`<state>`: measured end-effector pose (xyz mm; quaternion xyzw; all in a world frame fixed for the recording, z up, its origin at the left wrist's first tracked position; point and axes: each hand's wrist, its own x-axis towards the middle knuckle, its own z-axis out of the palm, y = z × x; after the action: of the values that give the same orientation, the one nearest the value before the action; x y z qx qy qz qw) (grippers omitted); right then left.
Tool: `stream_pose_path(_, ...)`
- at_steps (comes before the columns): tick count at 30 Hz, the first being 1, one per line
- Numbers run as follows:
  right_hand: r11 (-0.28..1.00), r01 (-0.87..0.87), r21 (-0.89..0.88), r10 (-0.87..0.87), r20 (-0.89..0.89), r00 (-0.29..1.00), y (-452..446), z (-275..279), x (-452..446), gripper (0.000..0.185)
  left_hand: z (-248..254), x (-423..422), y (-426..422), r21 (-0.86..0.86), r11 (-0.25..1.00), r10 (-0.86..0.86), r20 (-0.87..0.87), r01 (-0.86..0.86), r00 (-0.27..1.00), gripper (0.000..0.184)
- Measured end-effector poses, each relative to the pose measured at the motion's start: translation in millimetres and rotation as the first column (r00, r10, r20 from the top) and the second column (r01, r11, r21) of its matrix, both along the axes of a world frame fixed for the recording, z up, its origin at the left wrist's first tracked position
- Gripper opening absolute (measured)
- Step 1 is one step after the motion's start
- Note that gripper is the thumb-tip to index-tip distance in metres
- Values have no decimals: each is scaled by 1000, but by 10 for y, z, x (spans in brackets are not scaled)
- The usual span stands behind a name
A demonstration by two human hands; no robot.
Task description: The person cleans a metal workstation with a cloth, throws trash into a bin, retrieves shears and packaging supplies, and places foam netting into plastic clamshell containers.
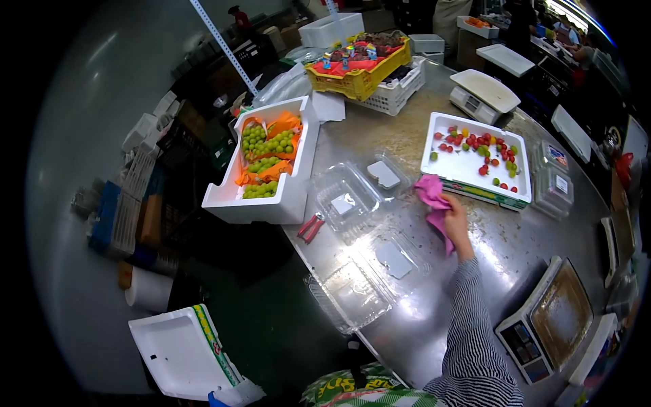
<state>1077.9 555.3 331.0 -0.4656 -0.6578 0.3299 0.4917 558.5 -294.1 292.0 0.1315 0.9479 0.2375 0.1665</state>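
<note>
My right hand, at the end of a striped sleeve, is closed on a pink cloth over the metal table. Just beyond it lies a white tray of small red and green fruits. Left of the cloth are open clear plastic containers with white pads inside, and another open container nearer me. Red-handled clippers rest close to the table's left edge. My left hand is out of the frame.
A white foam box of green grapes stands at the left edge. Behind are a yellow crate and a scale; another scale is at the right. Stacked clear boxes sit beside the tray. People work far back right.
</note>
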Motion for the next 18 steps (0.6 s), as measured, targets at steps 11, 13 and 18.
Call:
stream_pose_path(11, 796, -73, 601, -188, 360, 914, 1283, 1616, -1170, 40, 533, 655, 1126, 619, 305, 332, 643, -724, 690, 54)
stream_pose_path(13, 828, -163, 536, 58, 207, 977, 1113, 1752, -1361, 41, 622, 844, 1393, 630, 273, 362, 633, -727, 684, 54)
stream_pose_path(18, 885, -406, 228, 238, 526, 816, -551, 992, -1228, 51, 445, 722, 1172, 521, 298, 420, 681, -800, 600, 46)
